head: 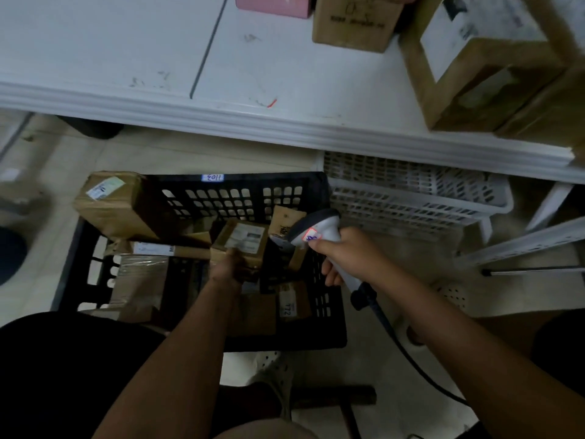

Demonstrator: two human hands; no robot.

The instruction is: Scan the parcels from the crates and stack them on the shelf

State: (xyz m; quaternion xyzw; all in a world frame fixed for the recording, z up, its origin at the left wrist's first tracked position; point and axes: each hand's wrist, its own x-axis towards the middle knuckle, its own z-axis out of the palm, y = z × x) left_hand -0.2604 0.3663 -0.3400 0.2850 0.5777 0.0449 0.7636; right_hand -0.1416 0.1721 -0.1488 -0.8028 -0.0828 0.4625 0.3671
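Note:
A black plastic crate on the floor holds several brown cardboard parcels. My left hand grips a small brown parcel with a white label, inside the crate. My right hand holds a white handheld barcode scanner by its grip, its head pointing left toward that parcel's label. The scanner's dark cable trails down to the lower right. A larger taped parcel leans on the crate's far left corner. The white shelf runs above the crate.
On the shelf stand a pink box, a brown box and a large labelled carton at the right. White stacked crates sit under the shelf, right of the black crate. My legs and white shoe are below.

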